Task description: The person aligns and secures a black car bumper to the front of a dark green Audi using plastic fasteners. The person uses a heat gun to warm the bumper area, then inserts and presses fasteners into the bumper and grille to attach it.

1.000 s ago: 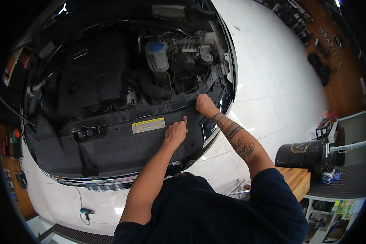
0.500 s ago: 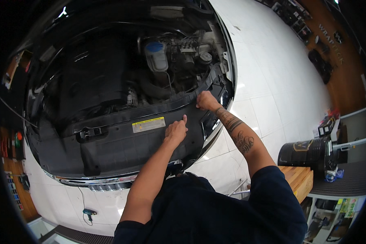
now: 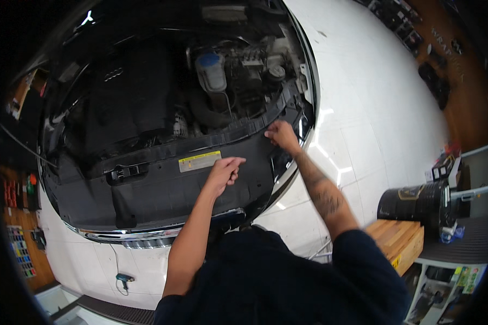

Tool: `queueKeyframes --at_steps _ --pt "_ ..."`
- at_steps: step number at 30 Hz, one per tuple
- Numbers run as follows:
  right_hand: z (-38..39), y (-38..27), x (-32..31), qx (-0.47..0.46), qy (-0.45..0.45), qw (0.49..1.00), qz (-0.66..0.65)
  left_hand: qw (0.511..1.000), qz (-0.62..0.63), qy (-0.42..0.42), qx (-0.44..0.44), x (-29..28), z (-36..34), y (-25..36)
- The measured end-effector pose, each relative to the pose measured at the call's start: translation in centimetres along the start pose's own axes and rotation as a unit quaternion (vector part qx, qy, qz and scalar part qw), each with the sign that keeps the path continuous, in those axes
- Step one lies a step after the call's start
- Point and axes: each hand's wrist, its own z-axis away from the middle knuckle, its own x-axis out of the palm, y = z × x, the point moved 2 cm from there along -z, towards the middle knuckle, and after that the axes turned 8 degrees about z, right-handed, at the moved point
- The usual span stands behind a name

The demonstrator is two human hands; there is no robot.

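I lean over the open engine bay of a car. My left hand (image 3: 224, 172) rests on the black plastic front panel (image 3: 162, 189), just right of its yellow label (image 3: 199, 161), fingers loosely curled with nothing in them. My right hand (image 3: 280, 135) reaches further right and pinches the panel's far corner near the headlight area (image 3: 298, 122). Behind the panel sit the black engine cover (image 3: 130, 97) and a translucent reservoir with a blue cap (image 3: 210, 69).
The hood latch (image 3: 126, 171) sits at the panel's left. A chrome grille edge (image 3: 146, 234) runs below. White tiled floor surrounds the car. A wooden bench (image 3: 398, 241) and a black barrel (image 3: 417, 201) stand to the right; a small teal tool (image 3: 123, 278) lies on the floor.
My left hand has lifted slightly and curled its fingers on the panel. My right hand stays at the panel's right corner. The view has shifted a little.
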Motion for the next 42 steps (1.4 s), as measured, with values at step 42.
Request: queueKeyframes --at_steps 42 --pt "21.9 -16.4 14.0 -0.316 0.044 0.940 -0.123 0.761 0.579 -0.156 0.248 -1.8 13.6 -1.9"
